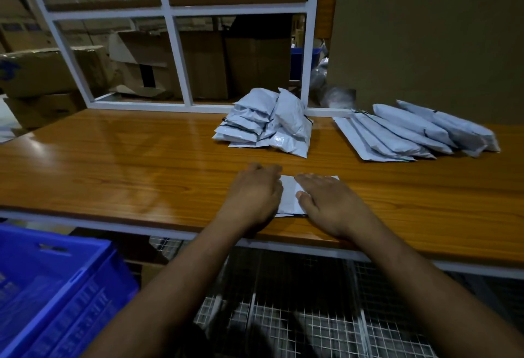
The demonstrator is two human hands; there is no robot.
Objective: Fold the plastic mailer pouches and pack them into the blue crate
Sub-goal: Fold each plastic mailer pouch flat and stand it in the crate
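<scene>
Both hands lay flat on one pouch (288, 196) at the table (113, 165) edge: left hand (255, 193) and right hand (326, 202) pressing, likely setting a crease. Crate (56, 287) waited low left, within reach.

Wooden table (113, 165) runs under my fingers, glossy, white edge trim. White frame (175, 60) stands at its far edge, well beyond my fingertips. Cardboard boxes (170, 65) stacked behind it. Brown board (425, 31) far right. Wire mesh (297, 315) below, nearer than my fingers.
</scene>
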